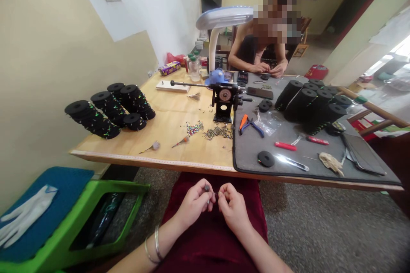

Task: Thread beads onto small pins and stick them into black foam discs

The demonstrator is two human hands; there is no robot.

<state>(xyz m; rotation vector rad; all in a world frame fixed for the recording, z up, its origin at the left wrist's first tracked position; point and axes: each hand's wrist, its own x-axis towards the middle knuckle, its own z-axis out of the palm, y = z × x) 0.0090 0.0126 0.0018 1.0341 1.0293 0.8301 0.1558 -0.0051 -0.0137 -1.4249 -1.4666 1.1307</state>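
My left hand [196, 203] is closed in a pinch over the dark red cloth on my lap. Between its thumb and fingers shows a small dark grey piece [206, 188], too small to name. Close to its right, my right hand [234, 208] also pinches, its fingertips almost meeting the left ones; whatever it grips is too tiny to make out. On the table edge beyond lie small coloured beads [194, 128], a heap of little metal parts [218, 132] and two feathery tufts on thin stems, one of them orange-tipped [182, 141].
A hand-cranked winder [223, 101] and a lamp [213, 47] stand mid-table. Black foam spools [105, 108] are stacked left, more [309, 100] right. Pliers [251, 126], a red-handled knife [285, 146] and a foam disc [265, 158] lie on the grey mat. Another person works opposite.
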